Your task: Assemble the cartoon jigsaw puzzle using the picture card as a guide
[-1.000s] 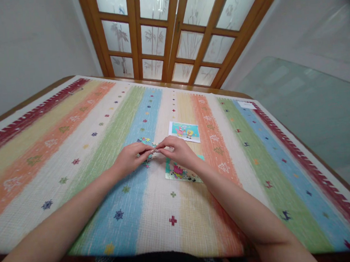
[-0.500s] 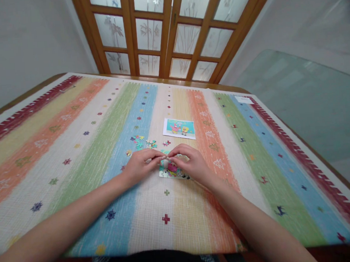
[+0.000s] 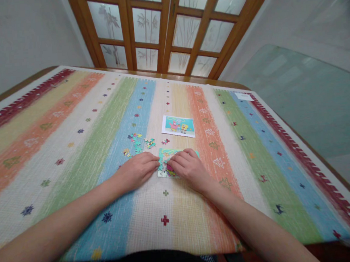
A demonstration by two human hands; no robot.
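A partly joined jigsaw puzzle (image 3: 163, 173) lies in front of me, with teal and pink cartoon parts showing. My left hand (image 3: 140, 169) rests at its left edge, fingers pressed together, the tips touching or very near the border; what they may hold is hidden. Over the middle and right of the puzzle is my right hand (image 3: 188, 168). Its fingers are curled in a pinch at a small pale gap, apparently on a puzzle piece that they mostly cover. Much of the puzzle's right side is hidden under this hand.
Loose puzzle pieces (image 3: 137, 142) lie in a group to the upper left, with a small cluster (image 3: 149, 143) and a single piece (image 3: 165, 141) beside them. Behind the puzzle lies a cartoon picture card (image 3: 178, 126). A white paper (image 3: 244, 97) sits far right on the striped tablecloth (image 3: 104, 160).
My hands, which met fingertip to fingertip above the puzzle, have parted. The left moved to the puzzle's left edge; the right lowered onto the puzzle. The view has tilted slightly downward.
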